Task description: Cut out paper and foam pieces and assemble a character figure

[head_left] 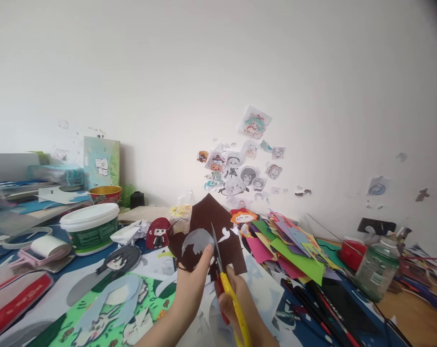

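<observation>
My left hand is closed on a sheet of dark brown paper, its thumb pressing a grey paper cutout flat against it. The brown sheet has irregular cut edges and holes. In my right hand are scissors with yellow and red handles. Their blades point up and lie over the brown paper, just right of the grey piece and my left thumb. How far the blades are parted is hard to make out. White paper lies beneath both hands.
Colored paper sheets are piled at the right, near a glass jar and pens. On the left stand a white-lidded tub, a tape roll and a green sheet with paper figures. Drawings hang on the wall.
</observation>
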Demonstrator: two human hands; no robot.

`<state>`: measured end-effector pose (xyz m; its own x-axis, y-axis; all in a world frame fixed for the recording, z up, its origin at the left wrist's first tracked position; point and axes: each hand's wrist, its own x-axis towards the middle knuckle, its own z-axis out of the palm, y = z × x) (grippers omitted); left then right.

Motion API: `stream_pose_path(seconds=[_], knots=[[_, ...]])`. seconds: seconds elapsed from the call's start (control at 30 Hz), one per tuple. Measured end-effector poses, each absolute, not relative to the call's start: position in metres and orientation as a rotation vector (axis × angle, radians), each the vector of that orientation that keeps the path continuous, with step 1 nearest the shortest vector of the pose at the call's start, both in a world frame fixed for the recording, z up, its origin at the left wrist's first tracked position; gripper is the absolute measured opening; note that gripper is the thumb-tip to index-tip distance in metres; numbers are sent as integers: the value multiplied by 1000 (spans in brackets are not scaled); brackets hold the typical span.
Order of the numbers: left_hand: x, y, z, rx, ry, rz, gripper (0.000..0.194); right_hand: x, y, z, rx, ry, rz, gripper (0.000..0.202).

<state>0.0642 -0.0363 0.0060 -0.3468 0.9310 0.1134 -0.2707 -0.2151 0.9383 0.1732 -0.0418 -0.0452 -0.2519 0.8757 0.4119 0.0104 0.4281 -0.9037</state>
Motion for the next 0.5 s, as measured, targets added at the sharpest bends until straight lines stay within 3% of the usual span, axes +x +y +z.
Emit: stream_pose_path(seconds=[0.5], knots=[[58, -38, 20, 1092, 1068, 1592, 32, 180, -49, -29, -774, -1635, 1031, 62]])
